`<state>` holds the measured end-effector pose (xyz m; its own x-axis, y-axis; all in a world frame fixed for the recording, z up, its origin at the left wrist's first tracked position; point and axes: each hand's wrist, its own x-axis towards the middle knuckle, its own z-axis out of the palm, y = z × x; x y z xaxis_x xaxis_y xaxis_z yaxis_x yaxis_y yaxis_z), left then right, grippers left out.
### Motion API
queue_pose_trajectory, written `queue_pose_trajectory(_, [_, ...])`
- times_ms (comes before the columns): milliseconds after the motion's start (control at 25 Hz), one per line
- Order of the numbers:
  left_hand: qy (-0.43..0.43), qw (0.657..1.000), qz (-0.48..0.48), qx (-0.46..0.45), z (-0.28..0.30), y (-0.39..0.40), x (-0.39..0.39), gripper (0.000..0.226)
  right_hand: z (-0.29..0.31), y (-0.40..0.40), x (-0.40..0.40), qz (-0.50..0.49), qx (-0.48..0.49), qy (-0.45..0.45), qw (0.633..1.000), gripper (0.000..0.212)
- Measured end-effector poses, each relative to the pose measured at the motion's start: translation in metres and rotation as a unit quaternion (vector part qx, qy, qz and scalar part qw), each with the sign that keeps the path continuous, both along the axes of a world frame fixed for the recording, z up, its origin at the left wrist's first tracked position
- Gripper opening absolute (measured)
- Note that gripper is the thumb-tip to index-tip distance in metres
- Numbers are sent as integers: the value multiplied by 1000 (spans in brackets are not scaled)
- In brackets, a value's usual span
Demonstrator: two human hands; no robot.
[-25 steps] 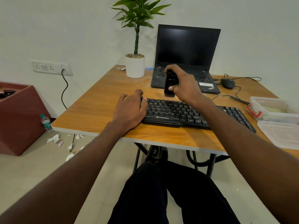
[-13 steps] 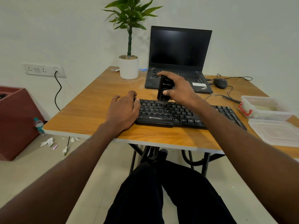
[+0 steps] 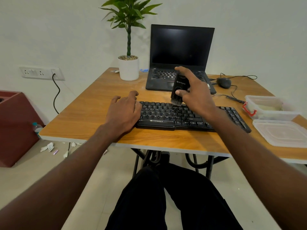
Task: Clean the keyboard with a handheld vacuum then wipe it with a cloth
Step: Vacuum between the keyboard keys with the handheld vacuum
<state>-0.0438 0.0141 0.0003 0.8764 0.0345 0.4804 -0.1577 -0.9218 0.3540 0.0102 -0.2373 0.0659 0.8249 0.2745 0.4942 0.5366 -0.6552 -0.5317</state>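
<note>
Head view: right hand (image 3: pixel 195 95) fingers grip vacuum (image 3: pixel 180 87) upright on keyboard (image 3: pixel 186 117); left hand (image 3: pixel 123 112) fingers spread flat.

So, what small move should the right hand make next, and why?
Probably slide the handheld vacuum sideways along the top key row. The right hand holds it upright, brush tip at the keyboard far edge, while the left hand steadies the keyboard's left end.

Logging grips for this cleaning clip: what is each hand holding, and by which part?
The right hand grips the handheld vacuum around its upper body, brush end down. The left hand holds nothing; it rests flat on the keyboard's left end.
</note>
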Motion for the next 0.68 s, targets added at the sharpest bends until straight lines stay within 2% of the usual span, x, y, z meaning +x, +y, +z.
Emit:
queue_pose_trajectory(120, [-17, 1000, -3, -22, 10, -37, 7, 56, -7, -6, -5, -18, 81, -27, 996, 71])
queue_pose_trajectory(200, [-13, 1000, -4, -14, 7, -68, 13, 54, -14, -11, -4, -25, 98, -14, 995, 71])
queue_pose_trajectory(320, [9, 999, 4, 47, -5, -88, 14, 50, -25, -15, -1, 1, 61, 18, 998, 77])
queue_pose_trajectory(600, [-6, 999, 13, 46, -7, -87, 9, 52, -28, -35, 1, 16, 23, 25, 999, 83])
queue_pose_trajectory(680, [-7, 999, 14, 46, -6, -87, 8, 53, -28, -35, 0, 9, 40, 21, 999, 83])
